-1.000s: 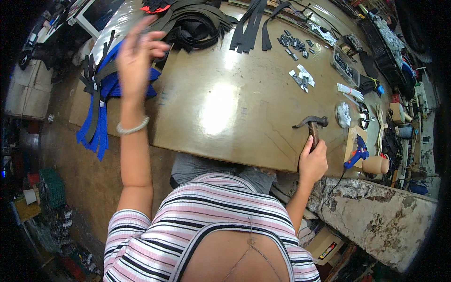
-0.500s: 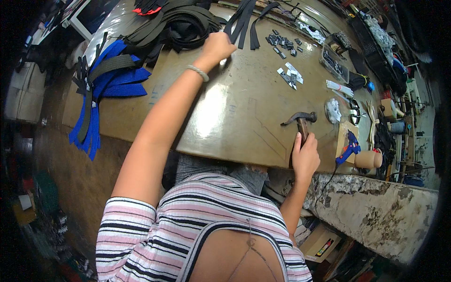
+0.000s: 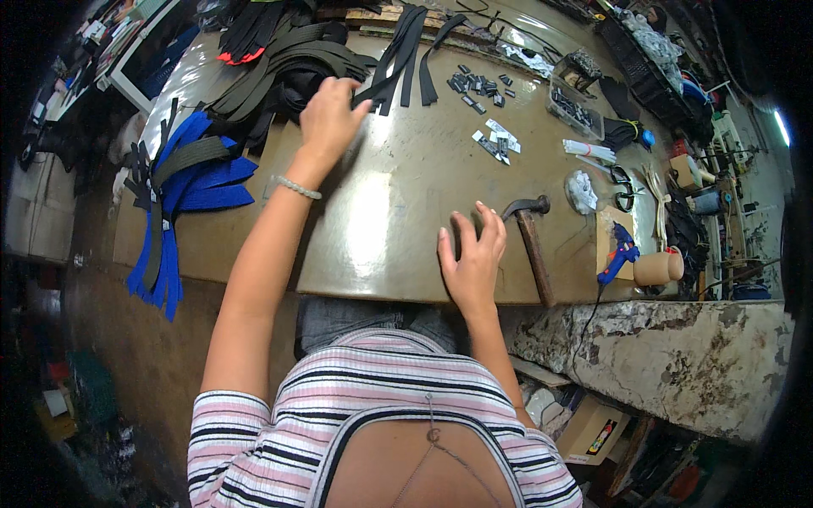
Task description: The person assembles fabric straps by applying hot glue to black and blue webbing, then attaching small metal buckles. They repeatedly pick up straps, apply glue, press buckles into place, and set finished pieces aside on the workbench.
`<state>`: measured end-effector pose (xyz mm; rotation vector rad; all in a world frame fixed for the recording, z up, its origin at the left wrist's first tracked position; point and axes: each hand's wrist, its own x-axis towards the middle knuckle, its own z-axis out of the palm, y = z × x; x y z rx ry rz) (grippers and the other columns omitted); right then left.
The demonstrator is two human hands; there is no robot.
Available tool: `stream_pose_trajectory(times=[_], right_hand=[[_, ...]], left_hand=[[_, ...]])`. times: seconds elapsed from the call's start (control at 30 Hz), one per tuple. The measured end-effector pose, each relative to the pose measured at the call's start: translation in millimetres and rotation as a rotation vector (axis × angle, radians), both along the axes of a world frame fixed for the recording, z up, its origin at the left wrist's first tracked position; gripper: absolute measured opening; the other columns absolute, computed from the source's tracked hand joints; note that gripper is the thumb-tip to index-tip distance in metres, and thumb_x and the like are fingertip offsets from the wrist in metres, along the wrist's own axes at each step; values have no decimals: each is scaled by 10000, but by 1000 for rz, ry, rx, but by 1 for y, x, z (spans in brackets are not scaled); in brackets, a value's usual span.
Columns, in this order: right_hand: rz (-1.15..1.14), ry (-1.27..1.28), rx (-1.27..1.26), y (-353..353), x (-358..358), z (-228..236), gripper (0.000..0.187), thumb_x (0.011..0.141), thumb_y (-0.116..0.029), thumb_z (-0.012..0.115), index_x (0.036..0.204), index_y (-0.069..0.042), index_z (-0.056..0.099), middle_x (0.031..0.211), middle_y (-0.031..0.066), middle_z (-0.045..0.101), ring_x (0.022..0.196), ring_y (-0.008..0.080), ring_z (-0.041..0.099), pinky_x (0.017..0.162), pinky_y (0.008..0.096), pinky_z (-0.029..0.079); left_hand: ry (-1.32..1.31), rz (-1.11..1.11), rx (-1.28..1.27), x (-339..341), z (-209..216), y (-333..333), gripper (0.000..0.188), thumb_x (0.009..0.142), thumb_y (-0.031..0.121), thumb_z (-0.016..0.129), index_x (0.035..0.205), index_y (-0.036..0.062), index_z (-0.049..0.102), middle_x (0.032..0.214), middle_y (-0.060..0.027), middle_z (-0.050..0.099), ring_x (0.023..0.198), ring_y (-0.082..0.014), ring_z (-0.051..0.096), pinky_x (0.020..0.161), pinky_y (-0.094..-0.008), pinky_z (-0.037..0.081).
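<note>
My left hand [image 3: 329,127] is over the far left of the table, thumb and fingers closed on the end of a black webbing strap [image 3: 383,88]. That strap slants away toward several other black straps [image 3: 408,63] hanging over the far edge strip. Nearer to me, my right hand [image 3: 475,258] is above the tabletop, fingers spread and holding nothing. Just right of it lies a hammer [image 3: 533,250], its head pointing away and its wooden handle reaching the near edge. Small black buckle-like pieces [image 3: 478,87] and white labels with dark pieces [image 3: 497,141] lie farther back.
Coiled dark webbing [image 3: 296,63] is heaped at the far left, with blue straps [image 3: 207,161] overhanging the left side. On the right are a clear plastic box [image 3: 576,110], a bag of white material [image 3: 582,192], a blue glue gun [image 3: 621,254] and a brown roll [image 3: 659,268].
My left hand has moved left from the hanging straps, drawing a strap end along. My right hand has let go of the hammer and moved left; the hammer now lies on the table.
</note>
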<state>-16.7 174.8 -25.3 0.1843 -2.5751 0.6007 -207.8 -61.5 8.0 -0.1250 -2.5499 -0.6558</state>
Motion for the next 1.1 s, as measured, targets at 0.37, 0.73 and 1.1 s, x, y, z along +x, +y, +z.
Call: stream_pose_trajectory(times=[0.37,0.73,1.1], right_hand=[[-76,8,-31,7,0,-8,231,885,-163,685,1063,-18,674,1324,195,498,1307,415,388,1067,528,349],[395,-792,-1546,-19,-1,2,343,1026,-293,566,1160,19,615,1047,92,620,835,144,589,681,267,486],[432,-1064,-1399,-40,-3,10,278,946,-244,708,1075,3,693,713,2,607,526,37,500,470,181,399]], left_hand=[[-320,-187,-252,-80,-21,62,362,842,303,689,859,-58,704,951,-258,706,897,-410,696,796,-486,567],[-899,-756,739,104,5,1,294,975,324,644,844,61,649,665,76,511,583,-31,447,502,-229,356],[-740,-586,547,190,9,-1,224,913,215,698,879,-6,708,687,-42,573,627,-123,498,596,-300,427]])
